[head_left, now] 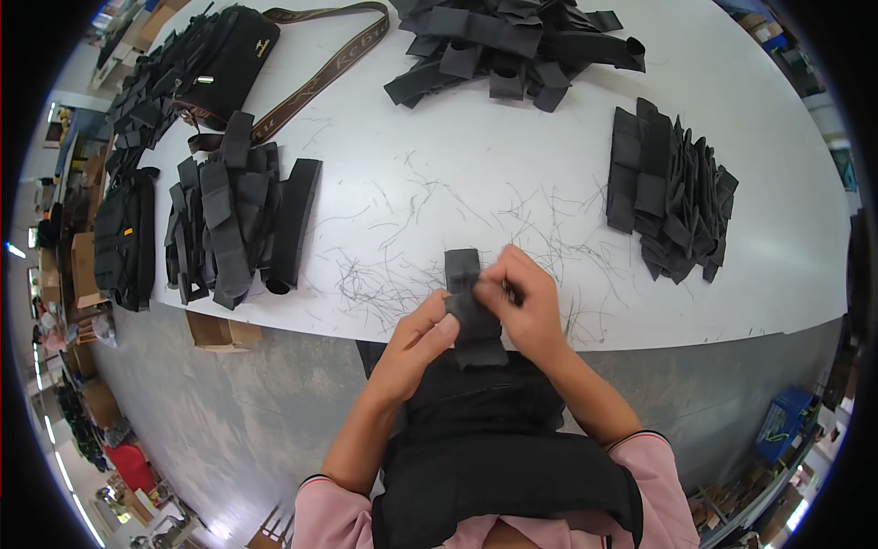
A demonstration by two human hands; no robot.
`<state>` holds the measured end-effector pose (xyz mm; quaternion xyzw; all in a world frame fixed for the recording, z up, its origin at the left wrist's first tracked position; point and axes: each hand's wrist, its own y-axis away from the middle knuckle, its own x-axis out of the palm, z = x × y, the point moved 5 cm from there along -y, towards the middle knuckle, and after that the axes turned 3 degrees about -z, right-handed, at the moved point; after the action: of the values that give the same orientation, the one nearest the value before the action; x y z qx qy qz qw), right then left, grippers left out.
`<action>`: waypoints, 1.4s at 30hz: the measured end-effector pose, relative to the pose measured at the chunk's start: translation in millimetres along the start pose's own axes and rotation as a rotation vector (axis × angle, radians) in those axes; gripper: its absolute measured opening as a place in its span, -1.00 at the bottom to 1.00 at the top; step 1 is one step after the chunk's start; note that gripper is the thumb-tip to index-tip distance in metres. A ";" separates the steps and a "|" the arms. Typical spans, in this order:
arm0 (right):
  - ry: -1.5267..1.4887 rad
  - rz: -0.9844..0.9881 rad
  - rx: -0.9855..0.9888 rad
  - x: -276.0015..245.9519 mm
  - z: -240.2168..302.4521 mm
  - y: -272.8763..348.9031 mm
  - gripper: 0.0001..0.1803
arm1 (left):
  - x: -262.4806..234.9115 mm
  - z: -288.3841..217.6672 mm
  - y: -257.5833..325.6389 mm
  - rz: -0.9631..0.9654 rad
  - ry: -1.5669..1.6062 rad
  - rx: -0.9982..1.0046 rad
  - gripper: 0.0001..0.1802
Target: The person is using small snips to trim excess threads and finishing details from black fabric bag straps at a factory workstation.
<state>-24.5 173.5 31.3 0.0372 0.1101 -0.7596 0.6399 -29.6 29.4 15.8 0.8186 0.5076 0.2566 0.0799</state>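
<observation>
My left hand (422,340) is closed on a black fabric strip (476,322), thumb on top, at the table's near edge. The strip runs away from me, its far end over the white table and its near end above my lap. My right hand (523,297) is curled at the strip's right side, fingertips close to its edge. Something small and dark shows inside that fist, too hidden and blurred to name. Around the strip, short dark thread ends (375,288) lie scattered on the tabletop.
The white table (366,192) bears a large heap of black strips (503,46) at the far side, a stack (672,188) at right and another pile (224,220) at left. A black bag (229,64) with a brown strap lies far left. Below stands an open cardboard box (219,334).
</observation>
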 end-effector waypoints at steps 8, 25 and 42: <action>-0.296 -0.078 0.502 8.5 -37.7 15.5 -0.83 | -17.9 31.3 -13.6 -0.282 0.052 -0.183 -0.72; 0.625 0.080 -0.232 -24.6 22.8 36.0 -0.68 | -13.9 21.9 -25.9 -0.347 -0.005 -0.151 -0.83; 0.665 0.130 -0.389 -15.1 29.3 35.2 -0.73 | -17.8 23.4 -27.1 -0.295 -0.049 -0.175 -0.84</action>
<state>15.2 176.3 58.6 0.1663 0.4508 -0.6290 0.6112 -45.5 29.7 -20.9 0.7312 0.5958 0.2653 0.2000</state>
